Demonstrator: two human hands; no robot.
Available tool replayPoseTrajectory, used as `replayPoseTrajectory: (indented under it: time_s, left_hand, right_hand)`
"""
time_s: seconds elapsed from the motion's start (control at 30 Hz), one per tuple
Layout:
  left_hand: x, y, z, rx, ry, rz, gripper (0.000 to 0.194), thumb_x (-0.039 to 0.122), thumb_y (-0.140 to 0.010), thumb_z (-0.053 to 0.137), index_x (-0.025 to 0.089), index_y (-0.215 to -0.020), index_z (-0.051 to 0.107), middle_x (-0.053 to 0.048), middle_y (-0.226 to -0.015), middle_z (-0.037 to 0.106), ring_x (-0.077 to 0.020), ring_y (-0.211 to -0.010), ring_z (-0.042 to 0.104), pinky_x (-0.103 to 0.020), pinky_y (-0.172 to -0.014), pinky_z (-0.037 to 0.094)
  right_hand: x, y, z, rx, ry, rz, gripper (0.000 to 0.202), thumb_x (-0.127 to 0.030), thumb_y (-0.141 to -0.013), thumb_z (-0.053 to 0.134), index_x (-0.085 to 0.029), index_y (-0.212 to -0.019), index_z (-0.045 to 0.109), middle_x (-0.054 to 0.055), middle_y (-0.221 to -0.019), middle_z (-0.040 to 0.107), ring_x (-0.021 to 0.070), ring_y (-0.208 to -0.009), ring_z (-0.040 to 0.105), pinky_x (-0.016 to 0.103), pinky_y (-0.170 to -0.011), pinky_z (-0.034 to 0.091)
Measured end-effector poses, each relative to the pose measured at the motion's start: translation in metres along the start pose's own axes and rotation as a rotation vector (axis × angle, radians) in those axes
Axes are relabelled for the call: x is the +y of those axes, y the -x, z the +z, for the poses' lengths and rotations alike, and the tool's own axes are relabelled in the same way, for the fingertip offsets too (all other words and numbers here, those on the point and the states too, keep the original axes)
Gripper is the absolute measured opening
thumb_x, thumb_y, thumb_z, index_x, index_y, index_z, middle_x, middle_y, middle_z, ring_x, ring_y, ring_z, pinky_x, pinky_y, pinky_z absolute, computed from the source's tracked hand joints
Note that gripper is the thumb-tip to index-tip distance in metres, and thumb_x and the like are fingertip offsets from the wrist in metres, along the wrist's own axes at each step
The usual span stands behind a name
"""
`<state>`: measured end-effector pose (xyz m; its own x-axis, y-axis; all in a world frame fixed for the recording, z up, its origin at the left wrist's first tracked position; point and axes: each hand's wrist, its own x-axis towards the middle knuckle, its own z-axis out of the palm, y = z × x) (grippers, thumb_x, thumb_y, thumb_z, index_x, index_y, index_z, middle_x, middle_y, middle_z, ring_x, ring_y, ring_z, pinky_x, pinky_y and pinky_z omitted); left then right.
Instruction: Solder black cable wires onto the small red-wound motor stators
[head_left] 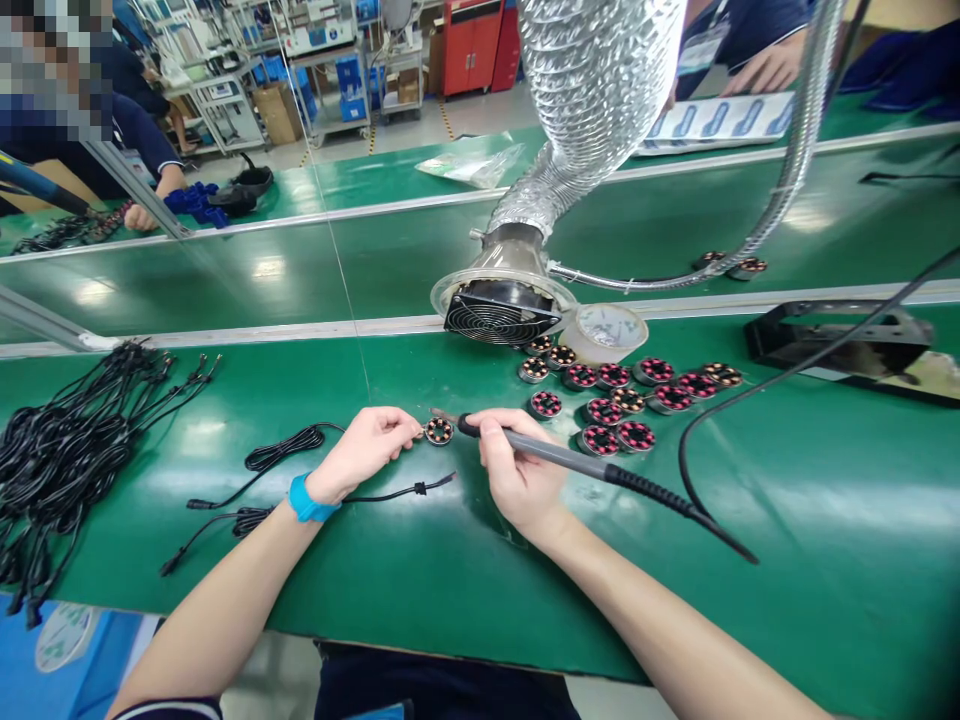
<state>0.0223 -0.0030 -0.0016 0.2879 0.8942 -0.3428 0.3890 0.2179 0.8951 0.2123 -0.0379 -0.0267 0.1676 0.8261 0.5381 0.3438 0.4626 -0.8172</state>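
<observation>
The soldering iron (559, 452) is pinched in the right hand (517, 475), its tip close to the motor stator (439, 431) on the green workbench (420, 590); by the left fingertips (411, 432), something thin is pinched at its left edge. Fingers could be burned, or windings scorched, if the tip slips.

Both forearms reach inward, left hand (375, 445) pinching, right hand (521, 470) curled
</observation>
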Motion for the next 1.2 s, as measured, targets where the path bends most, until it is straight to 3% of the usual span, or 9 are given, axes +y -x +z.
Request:
replayPoseTrajectory:
  time_s: [0.13,0.37,0.67,0.87,1.07,1.2]
  left_hand:
    - [-0.001,0.000,0.000,-0.001,0.012,0.009,0.031,0.044,-0.083,0.060,0.013,-0.082,0.066,0.000,-0.070,0.057,-0.0084,-0.056,0.044,-0.022,-0.052,0.032]
    - [0.004,0.005,0.003,0.036,-0.054,0.092,0.028,0.041,-0.086,0.056,0.015,-0.080,0.063,0.001,-0.069,0.057,-0.0111,-0.060,0.046,-0.024,-0.058,0.036]
    - [0.002,0.005,0.001,-0.002,-0.115,0.186,0.023,0.036,-0.085,0.060,0.014,-0.086,0.067,-0.005,-0.085,0.070,-0.0178,-0.080,0.061,-0.027,-0.075,0.046]
    - [-0.003,0.004,-0.002,0.023,-0.269,0.205,0.019,0.033,-0.085,0.059,0.015,-0.086,0.066,-0.005,-0.084,0.068,-0.0177,-0.078,0.060,-0.027,-0.070,0.046]
    - [-0.005,0.002,-0.004,-0.111,-0.077,0.101,0.025,0.040,-0.085,0.060,0.014,-0.086,0.062,-0.001,-0.070,0.060,-0.0137,-0.064,0.055,-0.026,-0.063,0.043]
    - [-0.003,0.002,-0.004,-0.123,-0.017,0.076,0.030,0.043,-0.085,0.059,0.013,-0.084,0.063,0.000,-0.070,0.056,-0.0111,-0.060,0.048,-0.025,-0.060,0.039]
  right_hand:
    - [0.000,-0.005,0.008,-0.093,0.036,-0.044,0.015,-0.022,-0.096,0.054,-0.021,-0.101,0.068,0.003,-0.081,0.071,0.0161,-0.073,0.070,0.029,-0.072,0.058]
    - [0.015,-0.005,0.020,-0.283,0.019,-0.178,0.035,-0.014,-0.094,0.053,-0.026,-0.127,0.058,0.006,-0.105,0.065,0.0152,-0.086,0.068,0.032,-0.085,0.058]
    - [0.019,-0.002,0.026,-0.332,0.094,-0.286,0.042,-0.010,-0.094,0.051,-0.028,-0.131,0.055,0.006,-0.104,0.060,0.0179,-0.095,0.065,0.033,-0.086,0.057]
    - [0.018,0.002,0.022,-0.331,0.124,-0.295,0.044,-0.009,-0.091,0.051,-0.028,-0.131,0.056,0.007,-0.103,0.060,0.0188,-0.092,0.066,0.033,-0.084,0.058]
    - [0.018,0.004,0.024,-0.321,0.102,-0.299,0.045,-0.007,-0.090,0.051,-0.027,-0.129,0.057,0.006,-0.102,0.060,0.0165,-0.085,0.067,0.029,-0.079,0.058]
    - [0.020,0.005,0.026,-0.336,0.107,-0.298,0.044,-0.006,-0.090,0.050,-0.026,-0.130,0.055,0.007,-0.102,0.059,0.0169,-0.087,0.067,0.030,-0.081,0.058]
